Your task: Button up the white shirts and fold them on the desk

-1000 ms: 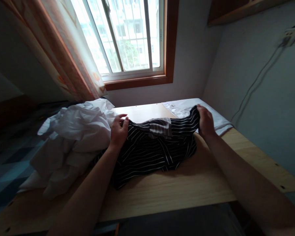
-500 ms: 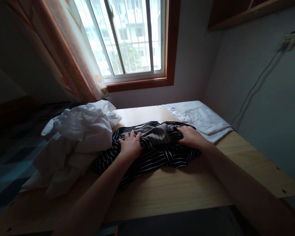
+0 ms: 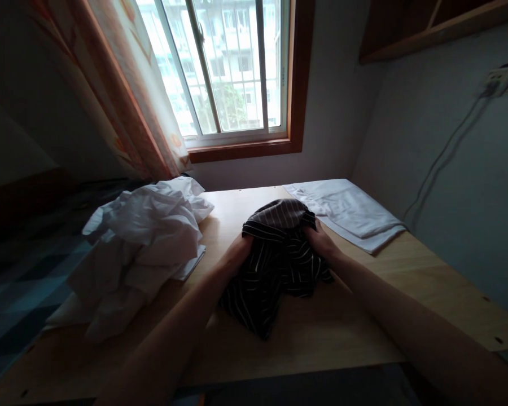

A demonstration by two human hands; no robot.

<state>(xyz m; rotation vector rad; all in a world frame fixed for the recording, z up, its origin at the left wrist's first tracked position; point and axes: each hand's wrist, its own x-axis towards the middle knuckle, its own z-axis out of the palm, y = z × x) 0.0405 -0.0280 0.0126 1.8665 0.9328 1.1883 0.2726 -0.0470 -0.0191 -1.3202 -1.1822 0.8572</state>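
A black garment with thin white stripes (image 3: 275,254) is bunched up at the middle of the wooden table (image 3: 313,332), its greyish inner side showing at the top. My left hand (image 3: 240,248) grips its left side, the fingers hidden under the cloth. On the right side, my right hand (image 3: 318,237) is closed on the fabric near the top edge. The lower part of the garment hangs in loose folds towards me.
A crumpled white cloth heap (image 3: 152,225) lies at the left of the table. Folded white cloth (image 3: 351,208) lies at the back right. Behind are a window (image 3: 232,73) and a curtain (image 3: 127,96); a checked surface (image 3: 12,299) is at the left.
The striped garment was spread wide under my open left hand; now both hands have drawn it together and lifted its top. My left hand has closed on the cloth. The view has shifted slightly.
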